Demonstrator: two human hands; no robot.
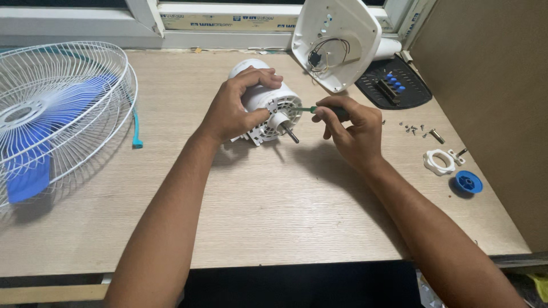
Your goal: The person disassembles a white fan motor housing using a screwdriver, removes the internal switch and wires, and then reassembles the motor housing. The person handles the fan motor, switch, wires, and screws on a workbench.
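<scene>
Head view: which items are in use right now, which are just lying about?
In use:
left hand holding white fan motor
right hand holding green screwdriver

Lying about:
fan guard
blue blade
loose screws
white ring nut
blue cap
fan base

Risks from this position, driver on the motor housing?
1. The left hand alone steadies the round white fan motor; it may roll and the screwdriver in the right hand could slip toward the fingers.
2. The loose screws lie near the table edge; a sleeve or forearm might scatter them.
3. The tilted fan base shows exposed wires that could snag.
</scene>
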